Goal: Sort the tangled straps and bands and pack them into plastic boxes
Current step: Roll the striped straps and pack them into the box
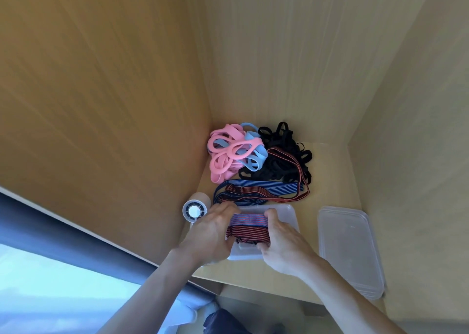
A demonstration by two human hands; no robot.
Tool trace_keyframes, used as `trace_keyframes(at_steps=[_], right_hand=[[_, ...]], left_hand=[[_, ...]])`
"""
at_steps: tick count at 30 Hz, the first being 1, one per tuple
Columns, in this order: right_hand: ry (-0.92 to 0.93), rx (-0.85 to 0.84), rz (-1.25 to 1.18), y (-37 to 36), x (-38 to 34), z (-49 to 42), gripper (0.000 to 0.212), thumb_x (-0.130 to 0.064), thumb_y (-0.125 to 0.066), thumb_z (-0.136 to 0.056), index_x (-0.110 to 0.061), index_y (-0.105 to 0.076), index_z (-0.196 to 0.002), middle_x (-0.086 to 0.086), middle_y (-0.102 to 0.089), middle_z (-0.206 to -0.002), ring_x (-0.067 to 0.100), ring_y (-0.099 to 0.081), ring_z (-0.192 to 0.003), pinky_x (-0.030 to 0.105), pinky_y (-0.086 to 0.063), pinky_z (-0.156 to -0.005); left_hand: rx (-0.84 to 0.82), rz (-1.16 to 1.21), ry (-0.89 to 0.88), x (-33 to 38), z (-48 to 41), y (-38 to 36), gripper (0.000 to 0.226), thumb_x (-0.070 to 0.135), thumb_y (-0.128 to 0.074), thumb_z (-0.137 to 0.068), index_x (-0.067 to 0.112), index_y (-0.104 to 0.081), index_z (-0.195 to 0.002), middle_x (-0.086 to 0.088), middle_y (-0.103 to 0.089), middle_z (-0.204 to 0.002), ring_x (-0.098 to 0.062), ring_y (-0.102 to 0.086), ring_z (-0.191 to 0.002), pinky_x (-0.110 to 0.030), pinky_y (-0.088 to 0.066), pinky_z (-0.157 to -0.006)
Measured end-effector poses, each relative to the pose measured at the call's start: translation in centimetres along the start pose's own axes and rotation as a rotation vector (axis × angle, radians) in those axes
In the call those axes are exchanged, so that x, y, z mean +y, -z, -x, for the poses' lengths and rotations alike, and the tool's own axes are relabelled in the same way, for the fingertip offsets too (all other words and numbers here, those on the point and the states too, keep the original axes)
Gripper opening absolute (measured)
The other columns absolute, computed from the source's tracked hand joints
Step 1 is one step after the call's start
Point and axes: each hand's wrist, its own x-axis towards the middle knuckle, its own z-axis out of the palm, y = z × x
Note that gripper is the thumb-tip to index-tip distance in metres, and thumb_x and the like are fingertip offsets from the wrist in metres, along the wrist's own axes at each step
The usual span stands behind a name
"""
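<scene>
A folded bundle of red-and-blue striped bands (pixel 247 227) lies over an open clear plastic box (pixel 289 214) on the wooden desk. My left hand (pixel 213 228) holds the bundle's left end and my right hand (pixel 279 242) grips its right end, thumb on top. Behind the box lie loose blue striped and red striped straps (pixel 256 192). Farther back sit a pile of pink and light blue silicone bands (pixel 232 152) and a tangle of black elastic straps (pixel 284 156).
A stack of clear plastic lids or boxes (pixel 350 247) rests on the desk at the right. A small white round fan-like device (pixel 195 209) stands left of the box, against the wooden side panel. Wooden walls enclose the desk on three sides.
</scene>
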Motion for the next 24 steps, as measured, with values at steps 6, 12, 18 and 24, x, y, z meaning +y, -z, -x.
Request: trace_keyframes(at_steps=[6, 12, 18, 24], right_hand=[[0.234, 0.251, 0.505, 1.4, 0.3, -2.0, 0.069, -0.037, -0.082, -0.077, -0.019, -0.046, -0.133, 0.004, -0.043, -0.128, 0.024, -0.043, -0.117, 0.036, -0.039, -0.098], [0.275, -0.002, 0.382, 3.3, 2.1, -4.8, 0.100, -0.056, -0.081, -0.074, -0.025, -0.030, -0.154, -0.003, -0.035, -0.157, 0.021, -0.032, -0.143, 0.040, -0.021, -0.122], [0.307, 0.032, 0.282, 2.8, 3.0, -5.1, 0.078, -0.055, -0.076, -0.079, -0.028, -0.042, -0.145, -0.008, -0.051, -0.135, 0.017, -0.045, -0.125, 0.034, -0.036, -0.108], [0.301, 0.079, 0.313, 1.8, 3.0, -5.1, 0.069, -0.053, -0.071, -0.085, -0.027, -0.044, -0.142, -0.008, -0.052, -0.134, 0.017, -0.043, -0.124, 0.034, -0.032, -0.108]], left_hand=[[-0.026, 0.069, 0.040, 0.0, -0.3, 0.4, 0.056, 0.021, -0.069, -0.081, 0.030, -0.046, -0.131, 0.014, -0.054, -0.131, -0.008, -0.051, -0.121, -0.029, -0.049, -0.094], [-0.033, 0.105, 0.060, -0.1, -0.5, 0.3, 0.066, 0.019, -0.069, -0.078, 0.037, -0.037, -0.134, 0.012, -0.055, -0.130, -0.009, -0.051, -0.118, -0.029, -0.050, -0.090], [-0.016, 0.103, 0.045, -0.1, -0.7, 0.2, 0.066, 0.015, -0.068, -0.078, 0.031, -0.043, -0.138, 0.009, -0.056, -0.131, -0.012, -0.050, -0.123, -0.033, -0.048, -0.097], [0.002, 0.082, 0.031, 0.1, -0.9, 0.3, 0.061, 0.008, -0.068, -0.080, 0.026, -0.049, -0.135, 0.007, -0.059, -0.128, -0.016, -0.051, -0.123, -0.036, -0.047, -0.098]])
